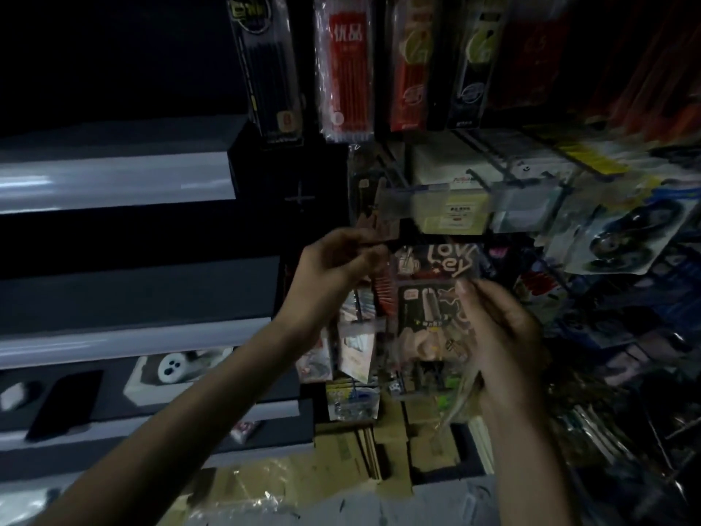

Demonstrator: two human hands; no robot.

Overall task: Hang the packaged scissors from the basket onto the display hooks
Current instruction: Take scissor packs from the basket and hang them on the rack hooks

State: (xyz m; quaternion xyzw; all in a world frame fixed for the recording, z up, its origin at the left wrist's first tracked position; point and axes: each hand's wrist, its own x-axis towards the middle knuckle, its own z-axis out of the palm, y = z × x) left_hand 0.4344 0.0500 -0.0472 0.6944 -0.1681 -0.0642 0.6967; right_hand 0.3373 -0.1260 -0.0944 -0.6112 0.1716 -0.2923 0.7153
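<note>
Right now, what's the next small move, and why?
Probably raise the pack a little and slide its top onto the hook. The left hand pinches its top corner, the right hand grips its side, and its top sits just below the hook's price tag.

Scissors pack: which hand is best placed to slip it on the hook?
Left, probably. The left hand pinches the top of the pack, just under the hook tag; the right hand holds it lower down the side.

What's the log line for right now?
left hand: pinches scissors pack top | right hand: holds side | status: under hook, unhung
</note>
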